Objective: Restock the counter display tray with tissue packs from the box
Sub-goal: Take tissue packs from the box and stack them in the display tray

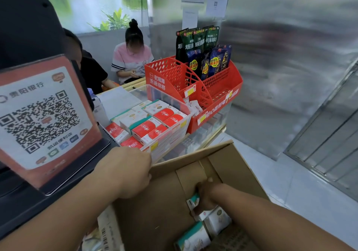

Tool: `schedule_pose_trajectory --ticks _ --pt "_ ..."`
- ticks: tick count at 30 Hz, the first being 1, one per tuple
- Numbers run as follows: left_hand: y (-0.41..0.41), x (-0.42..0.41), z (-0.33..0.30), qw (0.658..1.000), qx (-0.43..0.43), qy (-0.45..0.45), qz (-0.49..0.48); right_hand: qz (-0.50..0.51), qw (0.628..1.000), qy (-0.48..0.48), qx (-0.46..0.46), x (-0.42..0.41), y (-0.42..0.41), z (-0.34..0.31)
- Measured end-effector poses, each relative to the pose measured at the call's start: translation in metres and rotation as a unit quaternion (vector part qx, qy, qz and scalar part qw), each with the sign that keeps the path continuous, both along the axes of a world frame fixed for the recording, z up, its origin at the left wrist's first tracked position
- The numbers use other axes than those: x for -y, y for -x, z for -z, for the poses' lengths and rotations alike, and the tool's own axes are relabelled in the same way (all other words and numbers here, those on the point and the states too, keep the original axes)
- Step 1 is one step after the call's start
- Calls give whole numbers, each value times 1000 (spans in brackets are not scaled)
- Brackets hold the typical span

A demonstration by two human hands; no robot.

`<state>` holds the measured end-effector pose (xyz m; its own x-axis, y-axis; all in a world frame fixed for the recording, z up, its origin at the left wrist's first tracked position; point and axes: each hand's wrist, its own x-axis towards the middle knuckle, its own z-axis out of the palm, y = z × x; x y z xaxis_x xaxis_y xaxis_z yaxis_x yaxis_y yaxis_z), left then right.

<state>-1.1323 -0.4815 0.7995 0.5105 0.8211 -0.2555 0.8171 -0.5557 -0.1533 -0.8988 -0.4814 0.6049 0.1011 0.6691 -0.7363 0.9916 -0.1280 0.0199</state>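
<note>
A clear plastic display tray point(175, 100) on the counter holds several red and several white-and-teal tissue packs point(149, 122). Below it stands an open cardboard box point(164, 202). My right hand point(206, 196) reaches deep into the box and grips a white-and-teal tissue pack point(192, 202). A few more such packs point(193, 238) lie at the box bottom. My left hand point(130, 170) is curled over the box's near-left flap, just below the tray's front corner; its fingertips are hidden.
A red mesh rack point(219, 88) with dark snack bags stands right of the tray. A QR-code payment sign point(42, 115) on a dark stand fills the left. Two people sit behind the counter. A metal-framed glass door is at right.
</note>
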Motion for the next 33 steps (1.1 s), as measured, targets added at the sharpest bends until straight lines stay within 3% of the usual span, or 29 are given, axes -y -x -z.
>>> schedule_pose_trajectory --ticks 2,7,11,16,18,21,23,25,29,33 --pt "1 1 -1 1000 1 -5 0 20 999 -24 -10 2 0 6" --pt "5 2 0 1000 9 -12 -6 110 982 -71 -136 9 -10 8" --pt "6 2 -1 1000 15 -1 -19 95 976 -118 -158 5 -1 -17" --pt "-1 -1 -1 999 15 16 -27 -89 989 -7 -117 -11 14 -126" --pt "-4 -3 -2 999 10 20 -29 -124 976 38 -176 -21 13 -180" --pt "-8 -8 2 999 -8 14 -36 -122 931 64 -337 -41 4 -250" --pt "-12 -11 5 999 -25 10 -34 -107 893 6 -436 -64 4 -279" --pt "-16 -14 9 999 -32 9 -35 -73 869 -99 -479 -99 14 -287" --pt "-21 -22 15 997 -47 6 -55 -33 846 -359 -393 -188 67 -254" --pt "-23 -32 18 995 -61 13 -74 -57 855 -444 -263 -266 104 -184"
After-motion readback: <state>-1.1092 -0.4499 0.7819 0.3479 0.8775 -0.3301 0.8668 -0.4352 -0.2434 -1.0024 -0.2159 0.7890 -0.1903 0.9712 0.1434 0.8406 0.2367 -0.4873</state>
